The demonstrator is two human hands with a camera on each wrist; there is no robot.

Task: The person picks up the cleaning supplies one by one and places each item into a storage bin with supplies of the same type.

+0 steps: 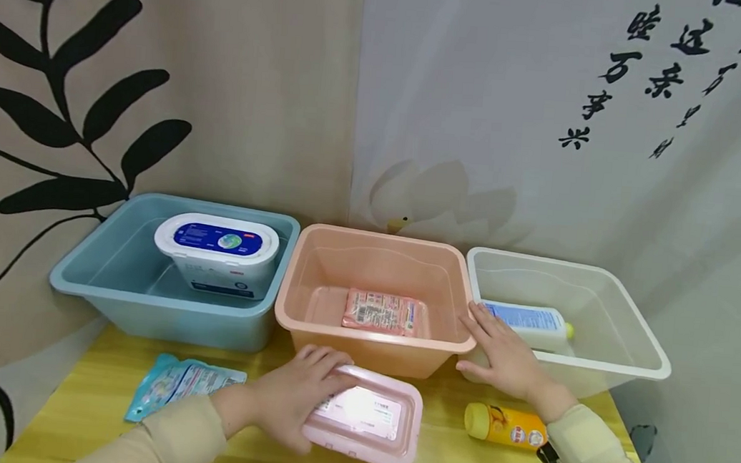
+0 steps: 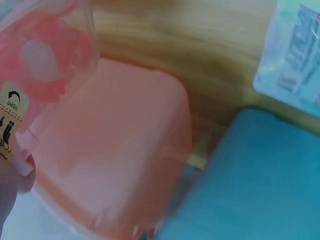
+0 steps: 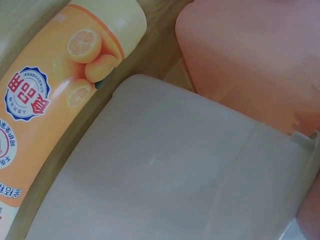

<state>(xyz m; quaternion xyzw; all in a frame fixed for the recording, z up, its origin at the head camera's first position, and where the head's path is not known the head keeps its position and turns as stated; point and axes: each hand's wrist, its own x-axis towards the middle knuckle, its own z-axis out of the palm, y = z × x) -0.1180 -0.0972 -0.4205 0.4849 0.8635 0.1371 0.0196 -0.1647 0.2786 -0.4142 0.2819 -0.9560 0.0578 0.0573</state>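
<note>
A pink plastic box with a white label on its lid is gripped at its left end by my left hand, in front of the peach bin. The left wrist view catches the box's clear side with a fingertip at its edge. My right hand, its fingers extended, rests at the rims where the peach bin and the white bin meet. Below the right forearm lies an orange bottle with a yellow cap, partly hidden by the sleeve.
Left of the peach bin stands a blue bin with a white lidded tub. The peach bin holds a pink packet, the white bin a white bottle. A light-blue pouch lies on the wooden table.
</note>
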